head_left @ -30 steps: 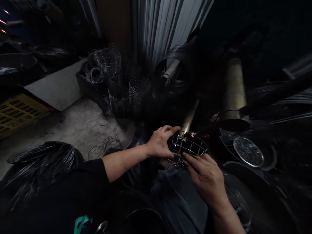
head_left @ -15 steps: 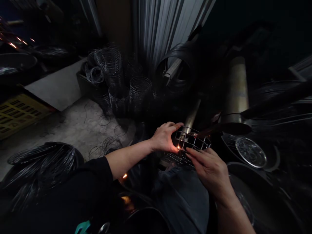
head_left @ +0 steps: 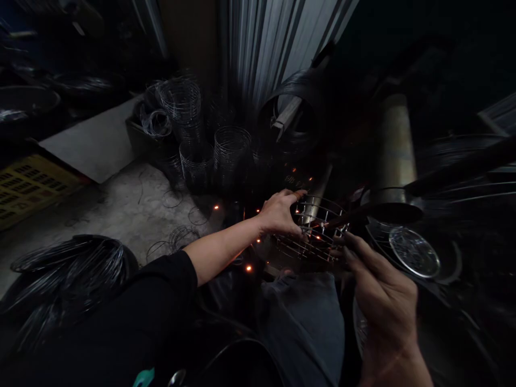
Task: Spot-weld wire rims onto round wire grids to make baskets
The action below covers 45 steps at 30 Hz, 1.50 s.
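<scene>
A small round wire basket (head_left: 316,212) of bright rods hangs above my lap, tilted. My left hand (head_left: 280,212) is closed around its left side, the thumb under the wires. My right hand (head_left: 379,285) has its fingers pressed together at the basket's right edge; the exact grip is partly hidden. A dark metal arm (head_left: 352,215) of a welding machine reaches into the basket from the right. Behind the wires stands a brass-coloured rod (head_left: 321,188). Orange sparks (head_left: 248,267) fly around the basket and my left forearm.
Stacked wire rings (head_left: 231,156) stand behind the concrete floor. Wire bundles (head_left: 88,269) lie at lower left, near a yellow crate (head_left: 32,188). A thick metal cylinder (head_left: 397,145) rises at right. Below it is a round wire piece (head_left: 415,251) in a dark basin.
My right hand has moved right and toward me, to the basket's right edge. The basket has tilted. The bright glow between my hands has broken into scattered sparks.
</scene>
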Motion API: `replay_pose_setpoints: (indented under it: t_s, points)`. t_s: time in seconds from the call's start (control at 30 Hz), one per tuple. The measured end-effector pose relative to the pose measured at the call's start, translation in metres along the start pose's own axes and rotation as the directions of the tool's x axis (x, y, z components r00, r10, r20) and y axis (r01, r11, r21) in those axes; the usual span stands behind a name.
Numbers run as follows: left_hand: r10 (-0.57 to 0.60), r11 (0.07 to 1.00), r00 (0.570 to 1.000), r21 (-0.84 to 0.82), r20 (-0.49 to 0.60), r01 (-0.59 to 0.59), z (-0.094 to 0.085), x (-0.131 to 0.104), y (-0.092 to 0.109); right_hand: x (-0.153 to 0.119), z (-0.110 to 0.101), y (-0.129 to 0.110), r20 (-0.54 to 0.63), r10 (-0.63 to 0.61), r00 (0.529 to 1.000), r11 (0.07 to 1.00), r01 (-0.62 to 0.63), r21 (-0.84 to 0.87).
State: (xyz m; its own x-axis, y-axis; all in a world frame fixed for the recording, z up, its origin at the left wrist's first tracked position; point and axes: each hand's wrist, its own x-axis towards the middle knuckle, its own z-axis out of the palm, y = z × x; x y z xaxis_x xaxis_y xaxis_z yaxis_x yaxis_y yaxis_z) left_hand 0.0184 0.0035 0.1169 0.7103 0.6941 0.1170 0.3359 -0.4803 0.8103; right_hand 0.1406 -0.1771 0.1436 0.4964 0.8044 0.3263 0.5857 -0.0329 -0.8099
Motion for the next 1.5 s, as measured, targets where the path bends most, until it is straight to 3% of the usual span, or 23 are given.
replay_pose_setpoints:
  t_s: [0.1, 0.23, 0.3, 0.37, 0.47, 0.53, 0.6, 0.7, 0.77, 0.9, 0.97, 1.1, 1.17, 1.27, 1.37, 1.43, 1.5]
  points:
    - [-0.024, 1.0, 1.0, -0.009, -0.01, 0.024, 0.0, 0.012, -0.002, -0.016, 0.001, -0.001, 0.078, 0.11, 0.991, 0.978, -0.122, 0.168]
    - [0.058, 0.994, 0.998, -0.093, -0.019, -0.06, 0.004, 0.01, -0.023, -0.034, 0.002, 0.01, 0.125, 0.182, 0.975, 0.971, -0.198, 0.131]
    - [0.085, 0.976, 0.996, -0.2, -0.037, -0.09, 0.013, 0.0, -0.043, -0.041, 0.0, 0.016, 0.195, 0.106, 0.975, 0.992, -0.118, 0.048]
    - [0.005, 0.932, 1.0, -0.363, -0.004, -0.006, 0.028, -0.012, -0.064, -0.046, -0.002, 0.017, 0.28, -0.042, 0.959, 0.997, 0.06, -0.057]
    - [-0.162, 0.755, 0.985, -0.634, 0.065, 0.166, 0.053, -0.022, -0.085, -0.051, -0.002, 0.004, 0.355, -0.234, 0.905, 0.934, 0.311, -0.176]
    - [-0.219, 0.663, 0.974, -0.725, 0.048, 0.185, 0.059, -0.026, -0.088, -0.053, 0.0, -0.011, 0.401, -0.31, 0.862, 0.888, 0.413, -0.201]
    - [-0.224, 0.65, 0.974, -0.742, 0.021, 0.165, 0.053, -0.031, -0.084, -0.054, 0.001, -0.028, 0.43, -0.361, 0.828, 0.859, 0.474, -0.191]
    - [-0.154, 0.734, 0.988, -0.67, -0.009, 0.108, 0.025, -0.05, -0.071, -0.053, 0.001, -0.048, 0.437, -0.398, 0.806, 0.858, 0.496, -0.134]
    - [-0.087, 0.828, 0.995, -0.558, -0.04, 0.05, 0.005, -0.068, -0.06, -0.049, 0.004, -0.055, 0.451, -0.347, 0.822, 0.908, 0.415, -0.058]
    - [0.078, 0.955, 0.996, -0.282, -0.052, -0.089, -0.015, -0.097, -0.039, -0.036, 0.011, -0.062, 0.529, -0.088, 0.844, 0.996, 0.06, 0.069]
    - [0.139, 0.972, 0.989, -0.184, -0.045, -0.145, -0.016, -0.104, -0.032, -0.032, 0.01, -0.065, 0.589, 0.005, 0.808, 0.994, -0.066, 0.083]
    - [0.185, 0.978, 0.982, -0.089, -0.045, -0.189, -0.011, -0.104, -0.024, -0.029, -0.006, -0.067, 0.754, 0.078, 0.653, 0.97, -0.223, 0.092]
    - [0.195, 0.978, 0.98, -0.072, -0.031, -0.197, -0.009, -0.103, -0.02, -0.027, -0.012, -0.061, 0.733, 0.113, 0.671, 0.97, -0.236, 0.066]
    - [0.212, 0.975, 0.977, -0.062, -0.007, -0.212, -0.005, -0.101, -0.015, -0.022, -0.011, -0.046, 0.691, 0.134, 0.71, 0.985, -0.171, -0.016]
    - [0.209, 0.977, 0.978, -0.04, -0.007, -0.209, -0.002, -0.099, -0.01, -0.023, -0.003, -0.034, 0.675, 0.067, 0.735, 0.985, 0.06, -0.163]
    - [0.185, 0.982, 0.982, -0.032, -0.033, -0.186, -0.001, -0.098, -0.009, -0.03, 0.001, -0.029, 0.621, -0.024, 0.783, 0.89, 0.299, -0.343]
    - [0.158, 0.986, 0.985, -0.045, -0.071, -0.161, 0.0, -0.096, -0.01, -0.039, 0.004, -0.026, 0.566, -0.13, 0.814, 0.726, 0.467, -0.505]
